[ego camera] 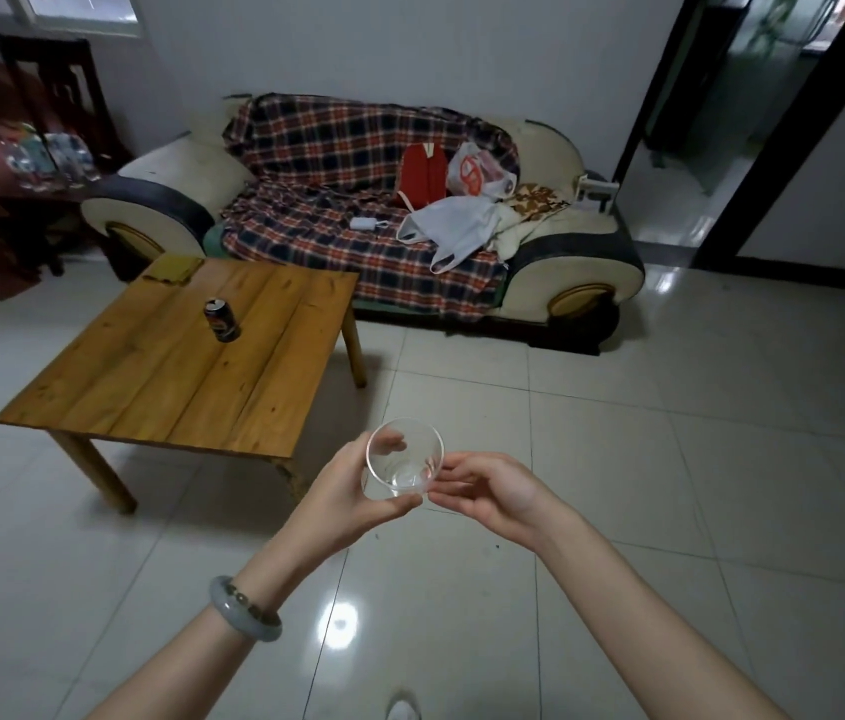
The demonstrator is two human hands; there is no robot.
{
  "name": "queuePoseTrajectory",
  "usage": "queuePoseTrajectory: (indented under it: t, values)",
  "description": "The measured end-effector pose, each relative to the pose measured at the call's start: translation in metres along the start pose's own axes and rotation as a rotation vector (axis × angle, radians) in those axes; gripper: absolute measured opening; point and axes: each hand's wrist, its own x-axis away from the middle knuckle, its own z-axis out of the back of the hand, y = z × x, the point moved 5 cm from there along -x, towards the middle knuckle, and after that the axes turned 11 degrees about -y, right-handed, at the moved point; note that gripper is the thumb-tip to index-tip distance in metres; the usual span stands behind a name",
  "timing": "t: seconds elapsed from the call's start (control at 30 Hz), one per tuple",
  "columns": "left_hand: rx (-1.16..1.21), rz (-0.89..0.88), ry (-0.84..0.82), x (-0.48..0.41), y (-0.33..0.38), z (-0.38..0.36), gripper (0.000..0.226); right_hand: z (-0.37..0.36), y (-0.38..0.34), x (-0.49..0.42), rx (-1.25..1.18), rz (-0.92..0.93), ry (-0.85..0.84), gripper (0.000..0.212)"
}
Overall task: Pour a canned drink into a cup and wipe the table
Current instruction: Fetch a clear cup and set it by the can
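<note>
A clear empty glass cup is held out over the tiled floor, to the right of the table's near corner. My left hand wraps around its left side and underside. My right hand touches the cup's right side with its fingertips. A dark drink can stands upright on the low wooden table, towards the table's far half. A yellow-green cloth lies flat at the table's far left corner.
A sofa covered with a plaid blanket and bags stands behind the table. A dark chair and clutter sit at the far left. A doorway opens at the right. Glossy floor tiles surround me.
</note>
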Motion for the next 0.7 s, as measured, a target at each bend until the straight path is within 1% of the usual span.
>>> queuePoseTrajectory:
  t: [0.3, 0.47, 0.7]
  values:
    - [0.018, 0.084, 0.034, -0.108, -0.038, 0.033, 0.065, 0.034, -0.071, -0.108, -0.016, -0.070, -0.055, 0.033]
    - [0.053, 0.130, 0.113, -0.187, -0.060, 0.055, 0.067, 0.057, -0.131, -0.187, 0.069, -0.141, -0.125, 0.027]
    - [0.098, 0.184, 0.283, -0.300, -0.078, 0.094, 0.067, 0.079, -0.230, -0.298, 0.160, -0.227, -0.241, 0.023]
